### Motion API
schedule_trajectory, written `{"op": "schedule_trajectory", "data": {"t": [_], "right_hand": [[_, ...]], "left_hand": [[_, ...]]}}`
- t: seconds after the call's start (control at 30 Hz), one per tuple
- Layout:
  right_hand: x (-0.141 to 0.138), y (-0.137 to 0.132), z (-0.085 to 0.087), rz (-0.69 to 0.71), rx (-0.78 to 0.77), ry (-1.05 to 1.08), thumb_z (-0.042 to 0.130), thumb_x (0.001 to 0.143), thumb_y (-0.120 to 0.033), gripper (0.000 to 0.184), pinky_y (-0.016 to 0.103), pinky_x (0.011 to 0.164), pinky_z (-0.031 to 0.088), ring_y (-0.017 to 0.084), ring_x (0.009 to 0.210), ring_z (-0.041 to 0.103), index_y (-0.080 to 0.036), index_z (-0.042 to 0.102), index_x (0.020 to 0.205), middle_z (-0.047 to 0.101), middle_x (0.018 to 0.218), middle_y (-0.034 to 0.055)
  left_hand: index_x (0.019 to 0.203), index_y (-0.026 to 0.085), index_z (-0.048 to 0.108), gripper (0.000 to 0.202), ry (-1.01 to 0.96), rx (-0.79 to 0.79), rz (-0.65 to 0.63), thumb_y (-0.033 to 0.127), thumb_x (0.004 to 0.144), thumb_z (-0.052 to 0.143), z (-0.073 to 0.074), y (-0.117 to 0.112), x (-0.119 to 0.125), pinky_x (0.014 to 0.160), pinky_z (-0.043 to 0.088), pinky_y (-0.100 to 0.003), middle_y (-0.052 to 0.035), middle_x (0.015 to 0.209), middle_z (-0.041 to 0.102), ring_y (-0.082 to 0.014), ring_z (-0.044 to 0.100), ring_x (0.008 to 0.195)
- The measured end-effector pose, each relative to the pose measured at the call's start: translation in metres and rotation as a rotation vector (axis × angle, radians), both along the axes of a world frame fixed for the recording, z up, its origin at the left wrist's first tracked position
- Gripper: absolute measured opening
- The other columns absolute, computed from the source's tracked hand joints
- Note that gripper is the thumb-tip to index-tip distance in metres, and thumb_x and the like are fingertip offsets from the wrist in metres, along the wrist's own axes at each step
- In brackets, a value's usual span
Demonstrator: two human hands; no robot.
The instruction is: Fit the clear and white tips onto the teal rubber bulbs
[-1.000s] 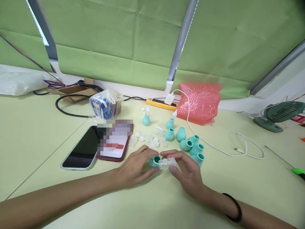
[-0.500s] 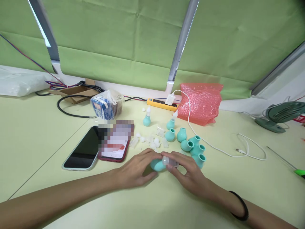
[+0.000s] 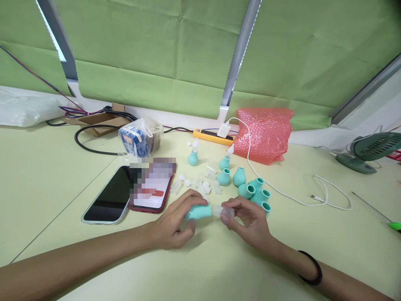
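Note:
My left hand [image 3: 175,221] is closed round a teal rubber bulb [image 3: 198,212], held on its side just above the pale green table [image 3: 313,251]. My right hand [image 3: 249,223] pinches a small clear plastic cap [image 3: 223,211] at the bulb's mouth; the two parts touch end to end. Just behind my right hand lie several more teal bulbs [image 3: 257,193]. A scatter of clear plastic pieces [image 3: 200,184] lies behind my left hand. Two bulbs with white tips fitted stand upright further back [image 3: 193,155], [image 3: 224,161].
Two phones [image 3: 110,195], [image 3: 153,190] lie left of the hands. At the back are a bagged blue carton [image 3: 138,140], a yellow power strip [image 3: 213,136], pink bubble wrap [image 3: 265,133], and a white cable [image 3: 326,196]. A green fan [image 3: 368,152] and a green-handled tool [image 3: 393,225] sit at right.
The bulb has been turned from mouth-up to lying sideways in my left hand. The clear cap has gone from beside the bulb to being pressed against its mouth.

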State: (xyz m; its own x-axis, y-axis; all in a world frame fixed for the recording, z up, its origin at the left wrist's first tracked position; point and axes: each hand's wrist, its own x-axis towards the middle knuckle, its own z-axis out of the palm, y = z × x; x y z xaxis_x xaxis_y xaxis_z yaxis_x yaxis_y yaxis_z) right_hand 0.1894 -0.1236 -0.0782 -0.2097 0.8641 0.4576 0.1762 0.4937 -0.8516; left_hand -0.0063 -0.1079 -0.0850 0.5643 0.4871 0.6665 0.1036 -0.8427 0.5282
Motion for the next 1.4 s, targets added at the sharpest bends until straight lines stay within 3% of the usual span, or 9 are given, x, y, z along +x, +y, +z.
{"op": "schedule_trajectory", "data": {"t": [0.17, 0.3, 0.43, 0.6, 0.73, 0.87, 1.03, 1.13, 1.4], "right_hand": [[0.002, 0.002, 0.002, 0.054, 0.142, -0.094, 0.067, 0.063, -0.016, 0.017, 0.026, 0.049, 0.052, 0.015, 0.055, 0.06, -0.021, 0.063, 0.079, 0.067, 0.069, 0.0026], [0.003, -0.001, 0.004, -0.013, 0.332, -0.25, 0.067, 0.064, -0.019, 0.021, 0.027, 0.051, 0.051, 0.016, 0.055, 0.063, -0.023, 0.063, 0.084, 0.068, 0.067, 0.0016], [0.006, -0.002, 0.005, 0.032, 0.471, -0.344, 0.065, 0.067, -0.018, 0.028, 0.026, 0.052, 0.051, 0.016, 0.059, 0.063, -0.023, 0.059, 0.093, 0.068, 0.066, 0.001], [0.01, 0.0, 0.002, 0.148, 0.459, -0.417, 0.063, 0.07, -0.015, 0.033, 0.026, 0.052, 0.049, 0.014, 0.058, 0.061, -0.023, 0.055, 0.101, 0.068, 0.072, 0.0016], [0.007, -0.001, 0.0, 0.081, 0.433, -0.385, 0.065, 0.067, -0.018, 0.026, 0.026, 0.053, 0.05, 0.014, 0.056, 0.062, -0.021, 0.059, 0.092, 0.068, 0.07, 0.002], [0.0, -0.004, 0.0, 0.005, 0.228, -0.265, 0.067, 0.064, -0.021, 0.017, 0.025, 0.046, 0.05, 0.014, 0.047, 0.059, -0.02, 0.063, 0.081, 0.066, 0.059, 0.0008], [-0.006, -0.007, 0.0, 0.075, -0.31, -0.058, 0.067, 0.062, -0.024, 0.017, 0.023, 0.038, 0.048, 0.012, 0.039, 0.055, -0.016, 0.064, 0.076, 0.062, 0.054, 0.0009], [-0.009, -0.008, 0.003, 0.075, -0.542, 0.044, 0.069, 0.059, -0.028, 0.023, 0.021, 0.035, 0.044, 0.01, 0.036, 0.051, -0.013, 0.064, 0.075, 0.06, 0.052, 0.0006], [-0.012, -0.009, 0.013, 0.052, -0.652, 0.009, 0.071, 0.055, -0.031, 0.028, 0.02, 0.036, 0.044, 0.01, 0.036, 0.053, -0.011, 0.061, 0.072, 0.058, 0.049, -0.0003]], "left_hand": [[0.106, 0.012, 0.047, 0.038, 0.002, 0.055, 0.114, 0.019, 0.07, 0.058, -0.004, 0.001, 0.002, 0.067, 0.046, -0.029, -0.0109, 0.089, 0.05, -0.0182, 0.051, 0.082], [0.098, 0.012, 0.052, 0.03, 0.077, 0.048, 0.165, 0.027, 0.073, 0.058, -0.007, 0.002, 0.003, 0.052, 0.044, -0.022, -0.005, 0.071, 0.057, -0.0133, 0.054, 0.061], [0.096, 0.011, 0.054, 0.029, 0.09, 0.069, 0.156, 0.029, 0.073, 0.058, -0.007, 0.002, 0.002, 0.049, 0.042, -0.021, -0.0055, 0.068, 0.058, -0.0131, 0.054, 0.057], [0.097, 0.009, 0.053, 0.03, 0.115, 0.125, 0.121, 0.026, 0.072, 0.059, -0.01, 0.004, 0.001, 0.048, 0.042, -0.021, -0.0063, 0.067, 0.057, -0.0123, 0.052, 0.055], [0.096, 0.008, 0.052, 0.028, 0.134, 0.175, 0.118, 0.025, 0.074, 0.057, -0.01, 0.005, 0.001, 0.047, 0.042, -0.022, -0.0078, 0.069, 0.057, -0.0123, 0.052, 0.054], [0.096, 0.009, 0.052, 0.026, 0.153, 0.22, 0.163, 0.025, 0.076, 0.054, -0.01, 0.003, 0.001, 0.047, 0.042, -0.021, -0.007, 0.068, 0.056, -0.0122, 0.052, 0.054], [0.096, 0.009, 0.05, 0.025, 0.208, 0.306, 0.231, 0.029, 0.08, 0.048, -0.012, 0.001, 0.001, 0.045, 0.041, -0.021, -0.0062, 0.068, 0.056, -0.0118, 0.051, 0.053], [0.096, 0.009, 0.05, 0.027, 0.242, 0.349, 0.291, 0.031, 0.082, 0.045, -0.012, 0.001, 0.002, 0.043, 0.041, -0.021, -0.0063, 0.068, 0.056, -0.0118, 0.051, 0.052], [0.097, 0.009, 0.049, 0.03, 0.293, 0.411, 0.348, 0.035, 0.085, 0.038, -0.013, -0.001, 0.004, 0.044, 0.044, -0.021, -0.0063, 0.07, 0.056, -0.0126, 0.054, 0.054]]}}
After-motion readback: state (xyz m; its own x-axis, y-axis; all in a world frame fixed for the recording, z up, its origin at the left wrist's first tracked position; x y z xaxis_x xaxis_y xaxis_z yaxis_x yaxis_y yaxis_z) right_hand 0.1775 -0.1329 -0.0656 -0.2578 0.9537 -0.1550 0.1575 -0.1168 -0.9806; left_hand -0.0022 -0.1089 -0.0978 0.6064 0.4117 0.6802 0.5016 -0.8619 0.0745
